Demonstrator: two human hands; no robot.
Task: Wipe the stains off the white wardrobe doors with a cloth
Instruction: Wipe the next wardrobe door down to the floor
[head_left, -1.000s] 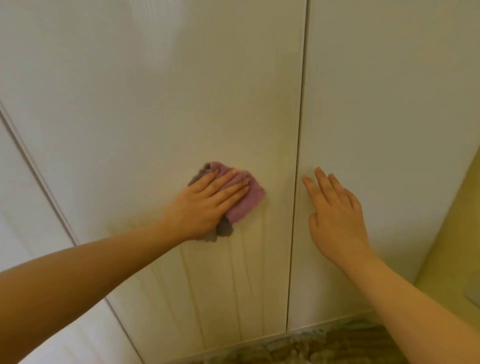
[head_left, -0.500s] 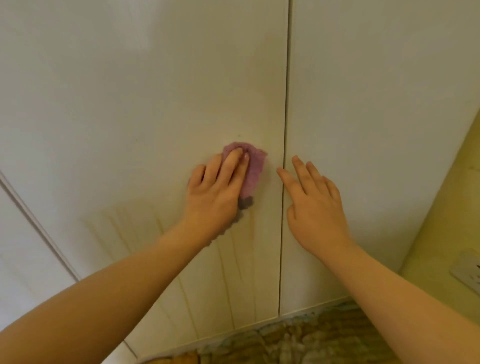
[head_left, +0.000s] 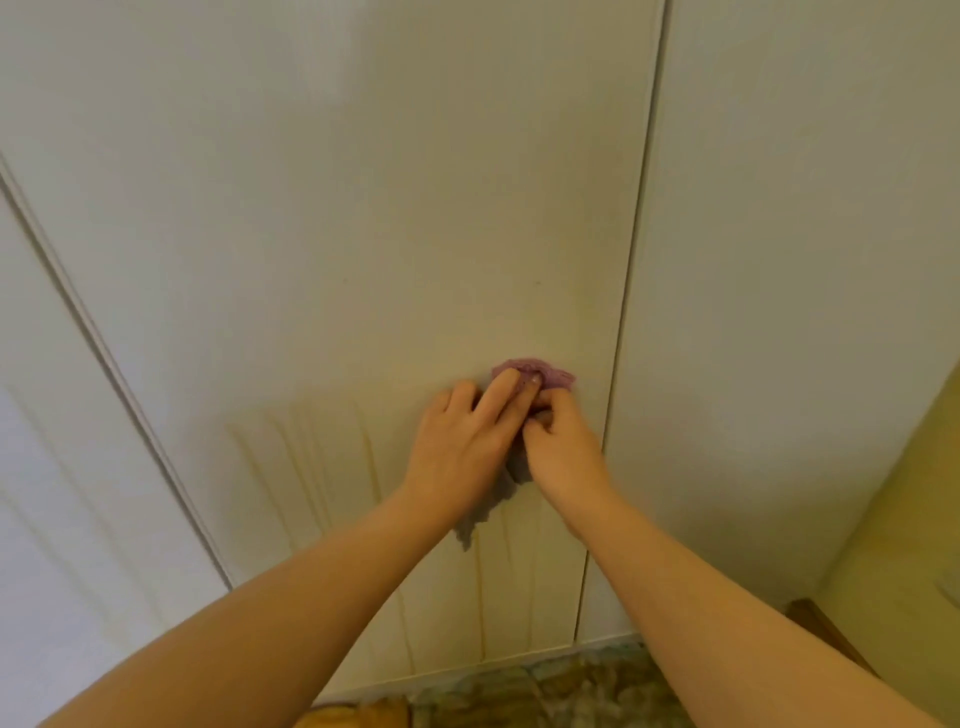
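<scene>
While the left hand (head_left: 460, 441) lies flat against the middle wardrobe door (head_left: 363, 208), its fingers (head_left: 501, 392) reach up nearly straight and a little apart, the longer ones pressing onto the purple cloth (head_left: 543, 375). The right hand (head_left: 563, 449) sits tight beside it, touching it, with its fingers (head_left: 543, 410) curled in and bunched together on the cloth's lower edge, seemingly pinching it. Whether the thumb closes fully on the fabric cannot be told.

The cloth is small, crumpled and fuzzy; only its upper rim shows above the fingertips, the rest hidden under both hands. It rests on the middle door just left of the narrow seam (head_left: 623, 364) that divides it from the right door (head_left: 779, 260).

Both doors are smooth, matte and off-white. Yellowish stains (head_left: 311, 457) run down the middle door as thin vertical drip streaks — a fan of them left of the hands, more below the wrists toward the door's bottom edge.

Both forearms are bare and rise from the lower corners, converging at the cloth, wrists nearly straight. A mottled patterned floor (head_left: 545, 686) shows below the doors, and a yellow wall (head_left: 909, 519) stands at the right.
</scene>
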